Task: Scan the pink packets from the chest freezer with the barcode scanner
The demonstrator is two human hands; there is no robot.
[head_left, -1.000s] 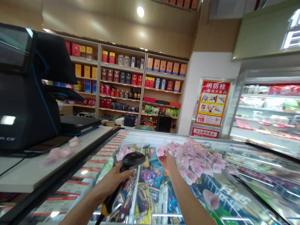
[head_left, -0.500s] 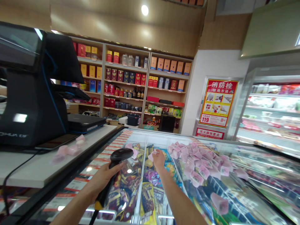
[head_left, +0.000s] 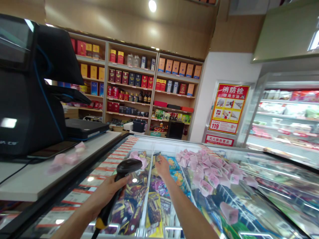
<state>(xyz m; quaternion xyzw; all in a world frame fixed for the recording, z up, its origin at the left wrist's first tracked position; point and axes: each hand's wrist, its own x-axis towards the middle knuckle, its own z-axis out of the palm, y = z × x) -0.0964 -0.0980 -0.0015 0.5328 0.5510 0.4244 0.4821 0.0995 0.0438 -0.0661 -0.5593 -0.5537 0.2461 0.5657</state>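
My left hand [head_left: 113,187] is wrapped round the handle of a black barcode scanner [head_left: 128,166], its head pointing forward above the glass lid. My right hand [head_left: 160,166] is just above the glass, fingers loosely bent and apart, with no pink piece visible in it. Left of it, beyond the scanner head, lies a small group of pink pieces with printed faces [head_left: 136,156]. A larger heap of the same pink pieces [head_left: 204,166] covers the glass to the right. One single pink piece [head_left: 228,212] lies nearer to me. Packaged ice creams [head_left: 156,212] show through the glass.
A white counter [head_left: 22,186] at left carries a black checkout terminal [head_left: 27,109] and a few pink pieces [head_left: 66,158]. The freezer's dark rim [head_left: 82,182] runs beside it. Behind stand shelves of boxes [head_left: 131,79], and a lit display fridge [head_left: 286,116] is at right.
The pink piece pinched in my right hand is no longer seen there, and the fingers have loosened. That hand has shifted slightly left. My left hand still grips the barcode scanner.
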